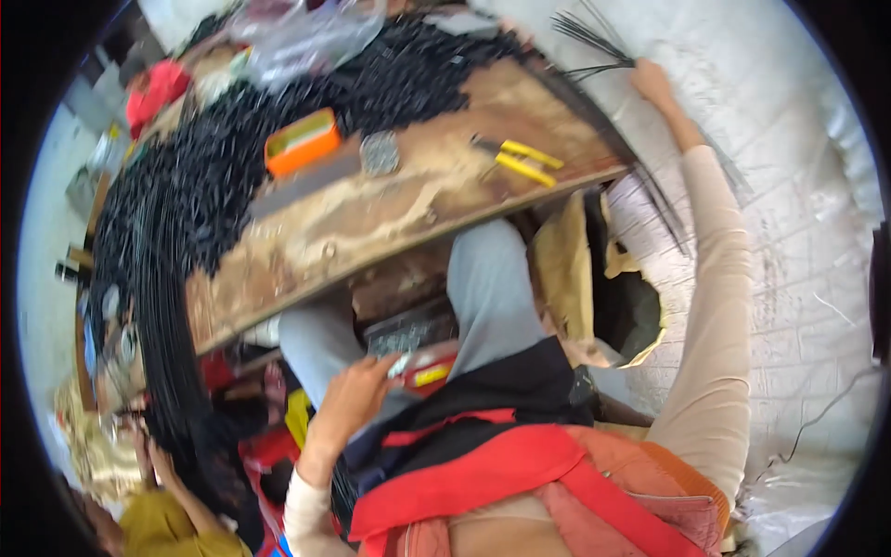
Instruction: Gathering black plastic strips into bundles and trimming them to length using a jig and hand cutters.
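Note:
My right arm reaches far out to the right. In its closed hand [655,84] is a bundle of thin black strands [599,42], whose loose ends fan out toward the upper left. My left hand [358,397] is over my lap with its fingers curled. At its fingertips is a small whitish thing [400,364], too blurred to name. A red and yellow item [432,373] lies close to that hand, between my legs. Yellow-handled pliers [527,163] lie on the wooden table [408,200] in front of me.
Many short black pieces [371,88] cover the table's back and left. An orange box [303,142] and a grey block [380,153] stand near them. Long black strands [162,306] hang at the left, near another person's hands [158,459]. An open brown sack [571,278] stands beside my knee.

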`<state>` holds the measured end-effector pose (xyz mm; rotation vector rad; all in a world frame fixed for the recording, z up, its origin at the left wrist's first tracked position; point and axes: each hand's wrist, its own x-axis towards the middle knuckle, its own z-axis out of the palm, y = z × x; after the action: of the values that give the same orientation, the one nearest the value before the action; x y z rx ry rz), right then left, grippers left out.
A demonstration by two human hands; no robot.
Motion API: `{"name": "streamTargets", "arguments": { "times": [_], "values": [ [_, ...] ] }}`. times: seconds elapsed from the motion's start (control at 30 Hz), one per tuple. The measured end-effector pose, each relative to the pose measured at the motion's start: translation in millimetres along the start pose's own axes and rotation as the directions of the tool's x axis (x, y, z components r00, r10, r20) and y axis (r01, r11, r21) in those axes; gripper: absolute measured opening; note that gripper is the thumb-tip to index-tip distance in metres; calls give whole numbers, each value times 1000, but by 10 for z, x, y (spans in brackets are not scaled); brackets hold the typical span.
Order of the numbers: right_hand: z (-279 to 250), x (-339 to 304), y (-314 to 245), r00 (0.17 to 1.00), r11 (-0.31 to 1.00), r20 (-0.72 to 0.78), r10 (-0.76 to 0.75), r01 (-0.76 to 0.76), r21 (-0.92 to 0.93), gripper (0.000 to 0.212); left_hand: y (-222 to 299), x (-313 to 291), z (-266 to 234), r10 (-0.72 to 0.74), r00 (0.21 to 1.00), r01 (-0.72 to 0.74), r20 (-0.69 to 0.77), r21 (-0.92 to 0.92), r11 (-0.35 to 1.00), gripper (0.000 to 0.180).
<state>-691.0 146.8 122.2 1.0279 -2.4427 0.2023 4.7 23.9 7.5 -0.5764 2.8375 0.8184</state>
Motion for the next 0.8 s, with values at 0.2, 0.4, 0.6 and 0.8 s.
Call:
{"name": "streamTargets", "arguments": {
  "times": [0.2, 0.4, 0.6, 0.8],
  "values": [
    [-785, 233, -496, 792, 355, 608, -61, -552, 755, 26, 119, 15, -232, 103, 994, -104, 39, 2, 995, 37],
    [-1542, -104, -1724, 868, 122, 377, -323, -357, 926, 25, 372, 175, -645, 421, 905, -399, 55, -234, 887, 36],
    [-1913, -741, -3296, 807, -314, 204, -554, -430, 847, 25, 610, 494, -1198, 178, 796, -532, -579, -528, 662, 36],
    [-2107, -1570, -4510, 820, -553, 42, -570, -421, 719, 28, 717, 388, -1231, 74, 942, -331, -327, -943, 44, 50]
  ]
}}
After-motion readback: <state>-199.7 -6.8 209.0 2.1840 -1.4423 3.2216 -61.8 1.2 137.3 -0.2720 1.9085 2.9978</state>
